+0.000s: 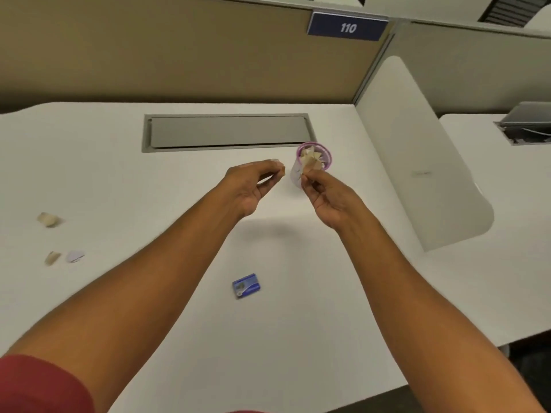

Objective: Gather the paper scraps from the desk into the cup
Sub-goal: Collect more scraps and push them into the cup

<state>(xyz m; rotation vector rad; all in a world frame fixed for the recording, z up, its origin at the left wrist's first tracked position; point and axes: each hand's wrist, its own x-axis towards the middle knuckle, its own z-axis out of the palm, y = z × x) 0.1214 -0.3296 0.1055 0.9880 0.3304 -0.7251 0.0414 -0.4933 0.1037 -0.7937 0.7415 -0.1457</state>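
sign (pixel 347 27) on partition top: "110", white on blue | blue card (pixel 246 285) on desk: txt unreadable

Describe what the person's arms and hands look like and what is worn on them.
Both forearms are bare from elbow to wrist, with no watch, bracelet or glove visible. The left hand and right hand show no rings that can be made out. A red short sleeve covers the left upper arm; the right arm's sleeve is out of view.

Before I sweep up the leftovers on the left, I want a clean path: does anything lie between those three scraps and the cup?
Only the person's left forearm crosses that line. The three scraps lie far left, the cup far right; the blue card sits nearer, off the route.
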